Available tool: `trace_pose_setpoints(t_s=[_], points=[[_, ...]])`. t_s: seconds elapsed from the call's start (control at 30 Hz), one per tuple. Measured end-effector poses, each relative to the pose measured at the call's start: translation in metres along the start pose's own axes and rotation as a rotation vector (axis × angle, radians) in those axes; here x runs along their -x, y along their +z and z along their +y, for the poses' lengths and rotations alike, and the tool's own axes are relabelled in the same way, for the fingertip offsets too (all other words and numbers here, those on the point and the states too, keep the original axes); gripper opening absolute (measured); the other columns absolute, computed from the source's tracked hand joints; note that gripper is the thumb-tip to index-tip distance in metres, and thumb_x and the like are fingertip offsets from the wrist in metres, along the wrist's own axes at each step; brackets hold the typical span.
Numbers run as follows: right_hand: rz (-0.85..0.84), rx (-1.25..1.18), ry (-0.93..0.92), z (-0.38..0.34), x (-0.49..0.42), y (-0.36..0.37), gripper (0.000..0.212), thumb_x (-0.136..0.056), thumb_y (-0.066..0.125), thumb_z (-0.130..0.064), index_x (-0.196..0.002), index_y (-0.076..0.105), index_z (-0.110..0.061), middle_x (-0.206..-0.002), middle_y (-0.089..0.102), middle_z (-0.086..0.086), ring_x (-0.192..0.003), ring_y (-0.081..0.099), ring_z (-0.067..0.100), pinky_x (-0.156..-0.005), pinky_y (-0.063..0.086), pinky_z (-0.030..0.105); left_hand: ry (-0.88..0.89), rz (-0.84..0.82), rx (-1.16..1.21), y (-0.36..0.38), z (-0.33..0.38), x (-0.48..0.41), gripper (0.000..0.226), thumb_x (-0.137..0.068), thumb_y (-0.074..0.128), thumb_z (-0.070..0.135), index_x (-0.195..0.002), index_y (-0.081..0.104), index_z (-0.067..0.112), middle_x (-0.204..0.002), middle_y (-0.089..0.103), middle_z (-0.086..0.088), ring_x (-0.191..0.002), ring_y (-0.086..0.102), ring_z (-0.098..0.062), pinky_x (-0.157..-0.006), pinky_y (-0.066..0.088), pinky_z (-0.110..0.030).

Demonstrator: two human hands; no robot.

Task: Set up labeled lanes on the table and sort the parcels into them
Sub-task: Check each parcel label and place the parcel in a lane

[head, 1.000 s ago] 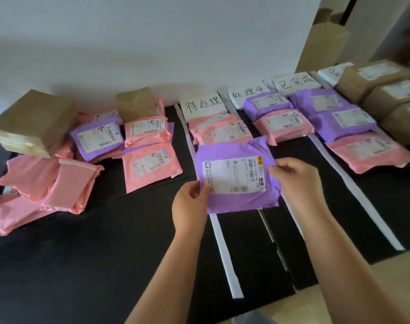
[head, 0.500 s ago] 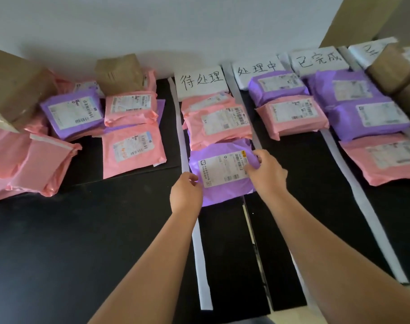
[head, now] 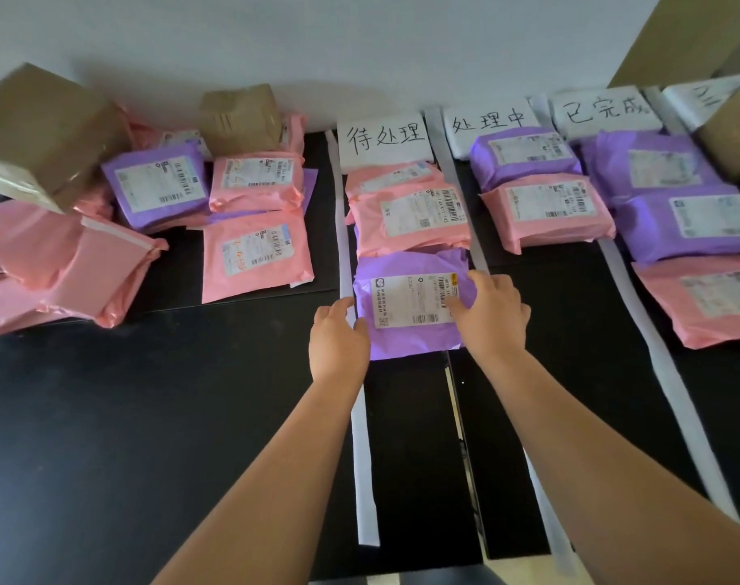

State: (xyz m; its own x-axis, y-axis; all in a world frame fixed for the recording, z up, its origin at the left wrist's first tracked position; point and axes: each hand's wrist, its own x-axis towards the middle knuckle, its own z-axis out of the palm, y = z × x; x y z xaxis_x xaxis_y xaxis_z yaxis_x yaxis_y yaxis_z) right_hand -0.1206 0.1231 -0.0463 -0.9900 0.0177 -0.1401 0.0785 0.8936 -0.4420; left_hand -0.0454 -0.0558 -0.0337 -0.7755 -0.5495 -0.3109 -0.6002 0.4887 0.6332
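A purple parcel (head: 406, 331) with a white label lies flat in the first lane, below the sign 待处理 (head: 383, 141) and just nearer me than two pink parcels (head: 410, 217). My left hand (head: 338, 335) touches its left edge, fingers fairly straight over the white lane strip (head: 342, 230). Over the parcel's right side my right hand (head: 490, 314) lies flat, covering part of the label. The lane under 处理中 (head: 488, 120) holds a purple parcel and a pink one (head: 545, 213). Beneath 已完成 (head: 604, 109) lie two purple parcels and one pink (head: 697, 301).
A loose pile of pink and purple parcels (head: 254, 255) with two cardboard boxes (head: 43, 133) fills the table's left back. More boxes (head: 731, 137) and a fourth sign sit at the far right. The black table top (head: 148, 415) stretches toward me.
Both hands carried the purple parcel forward from mid-air and laid it down in the first lane behind the pink ones. My view has tilted down and closer.
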Motion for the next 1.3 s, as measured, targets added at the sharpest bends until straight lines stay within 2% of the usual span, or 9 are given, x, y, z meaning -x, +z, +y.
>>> trace_pose_setpoints(t_s=[0.17,0.33,0.43,0.53,0.73,0.93,1.07,1.2,1.3], points=[[0.075,-0.046,0.008,-0.021,0.013,-0.009,0.048,-0.094,0.064,-0.035,-0.137,0.049,-0.019,-0.134,0.051,0.008,-0.123,0.051,0.027,-0.104,0.038,0.045,-0.022,0.070,0.043,-0.018,-0.010,0.006,0.042,-0.100,0.053,0.022,-0.141,0.051,0.023,-0.139,0.049,-0.002,-0.107,0.060,-0.018,-0.080,0.047,-0.028],[0.093,-0.110,-0.107,-0.063,0.031,-0.009,0.045,-0.095,0.062,-0.026,-0.138,0.051,-0.018,-0.135,0.054,0.011,-0.125,0.050,0.030,-0.106,0.039,0.047,-0.096,0.166,0.098,-0.052,-0.034,0.011,0.043,-0.100,0.055,0.022,-0.142,0.049,0.028,-0.143,0.048,-0.001,-0.115,0.060,-0.018,-0.092,0.054,-0.032],[0.101,-0.131,-0.201,-0.098,0.043,-0.003,0.039,-0.095,0.063,-0.022,-0.132,0.056,-0.013,-0.130,0.059,0.013,-0.120,0.054,0.031,-0.102,0.044,0.047,-0.129,0.219,0.134,-0.079,-0.055,0.007,0.042,-0.101,0.053,0.022,-0.142,0.049,0.029,-0.143,0.048,0.000,-0.114,0.060,-0.016,-0.090,0.054,-0.030],[0.073,-0.164,-0.256,-0.136,0.054,0.009,0.034,-0.096,0.062,-0.021,-0.129,0.058,-0.012,-0.126,0.060,0.013,-0.116,0.054,0.034,-0.097,0.042,0.047,-0.128,0.262,0.153,-0.110,-0.079,-0.004,0.040,-0.102,0.049,0.021,-0.142,0.050,0.026,-0.139,0.050,0.001,-0.113,0.059,-0.014,-0.085,0.048,-0.027],[-0.001,-0.158,-0.309,-0.213,0.078,0.049,0.035,-0.097,0.062,-0.025,-0.131,0.061,-0.016,-0.130,0.061,0.008,-0.121,0.056,0.029,-0.102,0.043,0.047,-0.137,0.268,0.155,-0.172,-0.136,-0.030,0.039,-0.102,0.048,0.019,-0.140,0.052,0.023,-0.138,0.051,0.001,-0.113,0.058,-0.015,-0.085,0.042,-0.024],[-0.058,-0.088,-0.251,-0.267,0.084,0.092,0.036,-0.097,0.062,-0.026,-0.132,0.059,-0.016,-0.135,0.059,0.006,-0.118,0.058,0.027,-0.101,0.046,0.051,-0.063,0.173,0.089,-0.213,-0.180,-0.063,0.038,-0.101,0.049,0.017,-0.139,0.054,0.022,-0.139,0.053,0.002,-0.121,0.055,-0.016,-0.094,0.044,-0.026],[-0.084,0.038,-0.152,-0.281,0.065,0.108,0.039,-0.100,0.057,-0.028,-0.137,0.054,-0.016,-0.134,0.059,0.008,-0.118,0.057,0.028,-0.100,0.044,0.047,0.061,0.052,0.004,-0.216,-0.185,-0.099,0.040,-0.101,0.050,0.018,-0.141,0.051,0.021,-0.144,0.050,0.001,-0.129,0.050,-0.019,-0.106,0.045,-0.036],[-0.147,0.201,-0.061,-0.277,0.038,0.117,0.043,-0.100,0.055,-0.033,-0.138,0.050,-0.013,-0.124,0.060,0.011,-0.113,0.059,0.030,-0.096,0.048,0.049,0.160,-0.092,-0.124,-0.196,-0.181,-0.134,0.047,-0.101,0.050,0.019,-0.148,0.043,0.017,-0.154,0.040,-0.001,-0.143,0.034,-0.021,-0.115,0.031,-0.036],[-0.192,0.300,0.004,-0.270,0.019,0.125,0.041,-0.100,0.053,-0.036,-0.132,0.051,-0.011,-0.122,0.059,0.013,-0.115,0.056,0.032,-0.097,0.046,0.047,0.220,-0.225,-0.322,-0.177,-0.175,-0.157,0.054,-0.104,0.046,0.023,-0.155,0.029,0.016,-0.164,0.020,-0.002,-0.152,0.013,-0.023,-0.124,0.017,-0.038]])
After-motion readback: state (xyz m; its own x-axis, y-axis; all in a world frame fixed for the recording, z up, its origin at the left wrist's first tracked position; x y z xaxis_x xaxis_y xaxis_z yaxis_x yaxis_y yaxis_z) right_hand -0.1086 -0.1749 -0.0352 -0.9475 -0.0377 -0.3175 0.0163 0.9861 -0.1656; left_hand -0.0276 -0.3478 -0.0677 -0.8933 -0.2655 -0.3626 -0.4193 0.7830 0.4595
